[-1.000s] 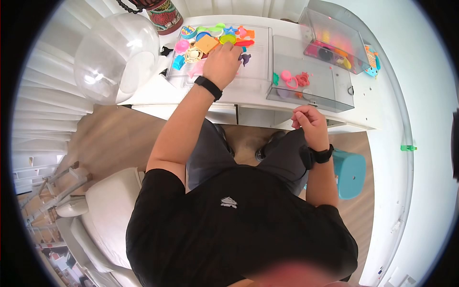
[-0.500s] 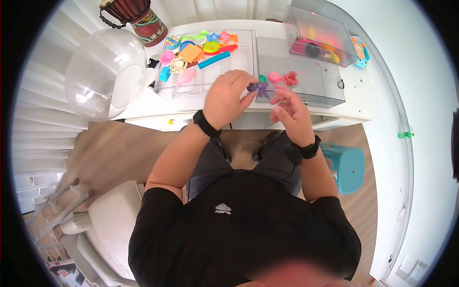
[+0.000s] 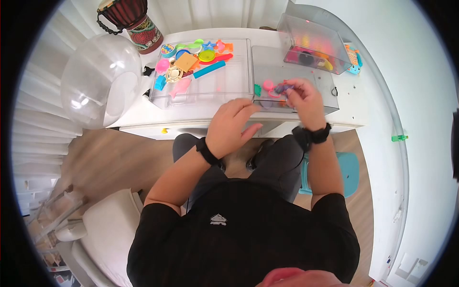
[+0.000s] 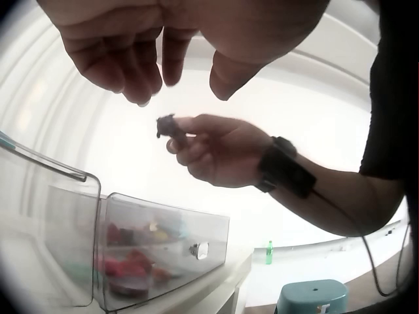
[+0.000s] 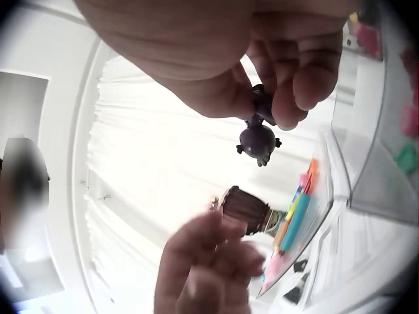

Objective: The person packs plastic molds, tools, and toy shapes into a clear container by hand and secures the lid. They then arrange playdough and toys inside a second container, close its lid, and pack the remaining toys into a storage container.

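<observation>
My right hand [image 3: 310, 104] pinches a small dark purple toy figure [image 5: 257, 140] between thumb and fingers. The figure has a round body with little nubs, seen closest in the right wrist view. In the head view it is held over the right clear bin [image 3: 315, 103], overlapping a pink ring-shaped toy [image 3: 273, 92] and red pieces there. A green piece [image 3: 257, 90] lies beside them. My left hand [image 3: 233, 125] is empty, fingers loosely extended, in front of the left clear tray [image 3: 210, 98]; the left wrist view shows its fingers apart from the toy.
The left tray holds several colourful toys, among them a blue stick [image 3: 209, 70] and a pink fish-like piece [image 3: 180, 88]. A tall clear box [image 3: 313, 36] stands at the back right. A transparent globe [image 3: 98, 79] and a drum [image 3: 143, 36] are at the left. A teal stool [image 3: 351, 172] stands below right.
My left hand took the purple figure from the left tray and carried it right. The figure has passed to my right hand, and my left hand has let go and drawn slightly back.
</observation>
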Motion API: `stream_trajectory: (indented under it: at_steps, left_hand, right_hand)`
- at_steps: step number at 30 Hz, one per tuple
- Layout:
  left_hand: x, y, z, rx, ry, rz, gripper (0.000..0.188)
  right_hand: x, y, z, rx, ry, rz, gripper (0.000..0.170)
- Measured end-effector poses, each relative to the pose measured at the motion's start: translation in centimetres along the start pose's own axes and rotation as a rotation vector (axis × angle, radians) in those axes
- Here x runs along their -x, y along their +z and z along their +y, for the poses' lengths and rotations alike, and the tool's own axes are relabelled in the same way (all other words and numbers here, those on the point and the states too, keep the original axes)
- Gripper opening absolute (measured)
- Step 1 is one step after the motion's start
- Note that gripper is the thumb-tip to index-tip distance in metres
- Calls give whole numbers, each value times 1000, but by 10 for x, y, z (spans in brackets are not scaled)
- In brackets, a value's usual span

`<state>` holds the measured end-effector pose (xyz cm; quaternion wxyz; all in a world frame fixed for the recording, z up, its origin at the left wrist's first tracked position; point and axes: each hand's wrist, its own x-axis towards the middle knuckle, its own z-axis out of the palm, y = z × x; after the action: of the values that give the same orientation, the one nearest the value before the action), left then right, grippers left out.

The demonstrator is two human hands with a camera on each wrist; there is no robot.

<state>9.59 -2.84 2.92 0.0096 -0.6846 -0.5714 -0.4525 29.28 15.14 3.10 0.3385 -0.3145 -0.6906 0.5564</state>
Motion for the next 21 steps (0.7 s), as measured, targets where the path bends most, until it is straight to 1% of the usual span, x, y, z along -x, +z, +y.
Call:
stream_trajectory:
  at_steps: [1,3,4,6,7,9,10,11,13,14,15,17,18,20,21]
  left_hand:
    - [5,-1,-2,2,6,5,38]
    - [20,0,-8,26,29,-104,31]
    - [27,0,-10,24,32,-101,31]
    - [42,-2,-13,65,47,-235,22]
    - [49,-2,-14,64,49,-235,22]
    - [63,-1,-17,74,26,-306,16]
    - [69,-1,-18,76,29,-307,16]
    - [75,-2,-20,72,18,-321,13]
    - [83,-3,-21,66,9,-334,11]
    - [85,-4,-22,57,2,-330,10]
    - [87,-5,-22,49,-4,-326,10]
    - [91,-6,-23,42,-9,-326,10]
    - [91,-7,-24,36,-14,-325,10]
    - [90,-8,-24,30,-10,-312,10]
    - [89,-9,-24,28,-5,-302,10]
  right_hand:
    - [-14,-14,3,5,-6,3,21]
    - [-41,-41,9,292,-23,16,19]
    - [-55,-54,9,293,-28,17,19]
    - [-79,-77,11,568,163,-130,16]
    - [-91,-87,16,567,162,-128,16]
    - [-113,-106,34,821,257,-329,14]
    - [-121,-112,38,908,272,-430,12]
    - [-127,-116,44,908,273,-428,12]
    - [-136,-122,57,964,344,-684,15]
    - [-141,-123,63,993,413,-720,19]
    - [-142,-122,66,994,411,-720,19]
    - [-145,-121,72,1034,493,-858,23]
    - [-146,-120,76,1035,490,-858,23]
    - [-148,-119,83,973,582,-888,25]
    - [-148,-118,84,975,579,-890,25]
